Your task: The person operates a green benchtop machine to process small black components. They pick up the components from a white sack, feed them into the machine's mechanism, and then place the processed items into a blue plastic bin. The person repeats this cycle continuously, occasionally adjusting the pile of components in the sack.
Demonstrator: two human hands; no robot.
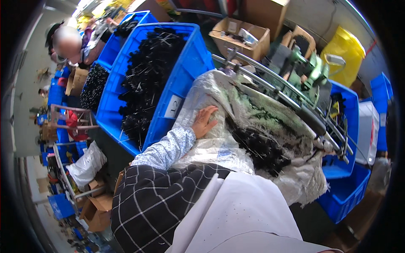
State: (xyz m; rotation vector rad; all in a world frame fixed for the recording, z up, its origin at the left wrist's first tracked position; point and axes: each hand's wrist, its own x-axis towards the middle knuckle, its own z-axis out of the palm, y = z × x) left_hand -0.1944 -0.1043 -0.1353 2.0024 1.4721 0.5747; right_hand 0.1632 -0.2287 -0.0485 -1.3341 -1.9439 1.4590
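Note:
My left hand (205, 121), in a patterned light sleeve, lies on a whitish woven sack (206, 95) with its fingers stretched out. It holds nothing. The sack is spread in front of me, and in its dirty, greenish-stained fold lies a heap of small black pieces (262, 147). Just left of the hand stands a big blue crate (179, 90) heaped with thin black parts (149, 71), some with pale stems. My right hand does not show.
A green machine (301, 69) with metal rails (270, 80) stands beyond the sack. Blue bins (346, 189) sit at the right, near a yellow bag (345, 55). An open carton (240, 40) stands at the back. Another person (71, 44) is at the far left.

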